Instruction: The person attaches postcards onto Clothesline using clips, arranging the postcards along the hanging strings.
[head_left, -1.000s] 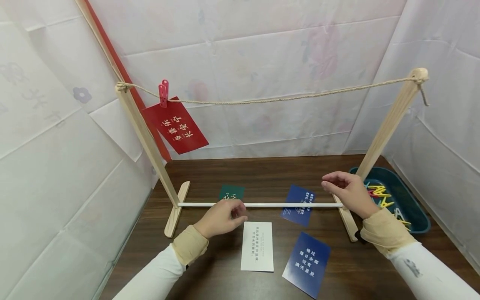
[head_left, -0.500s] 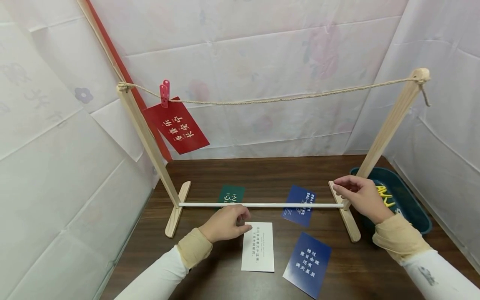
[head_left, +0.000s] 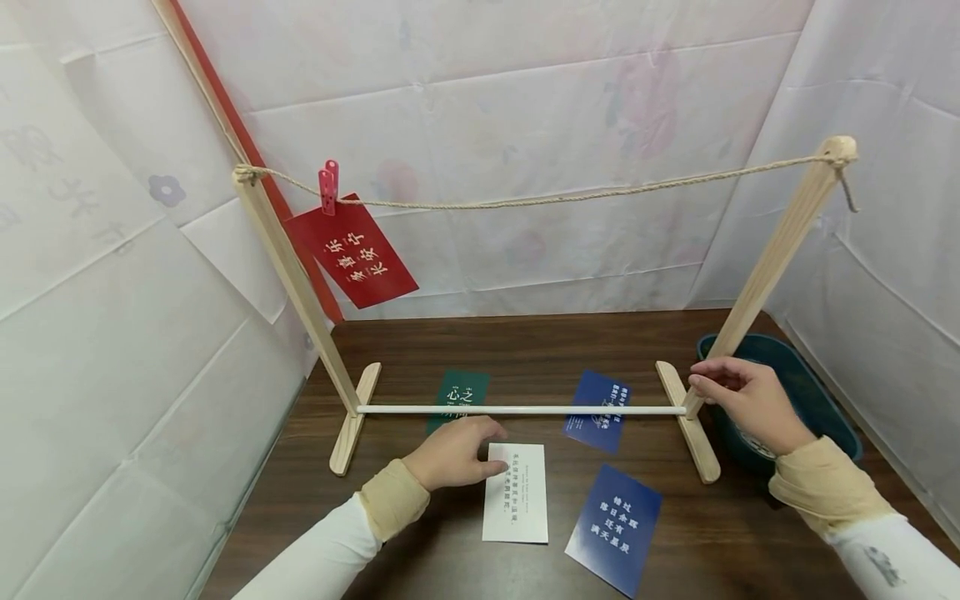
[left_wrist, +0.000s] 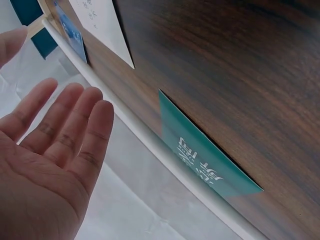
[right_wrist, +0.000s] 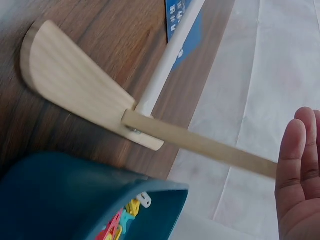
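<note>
My left hand (head_left: 457,454) hovers at the upper left edge of a white printed card (head_left: 517,500), fingers relaxed and holding nothing. The left wrist view shows its spread fingers (left_wrist: 90,140) near the green card (left_wrist: 210,160). Over by the right post and a dark teal tray (head_left: 817,387), my right hand (head_left: 753,408) is loosely bent with nothing in it. Colourful clothespins (right_wrist: 117,225) lie in that tray, mostly hidden by the hand in the head view. A blue card (head_left: 615,529) lies right of the white one, another blue card (head_left: 581,427) behind it under the rod.
A wooden stand carries a sagging rope (head_left: 525,202) between a left post (head_left: 296,283) and a right post (head_left: 776,258). From the rope hangs a red card (head_left: 360,258), tilted, under a pink clothespin (head_left: 327,190). A white rod (head_left: 525,410) joins the feet low over the table.
My right hand has moved right and slightly down, away from the stand's middle toward the tray. My left hand has shifted slightly right and down to the white card.
</note>
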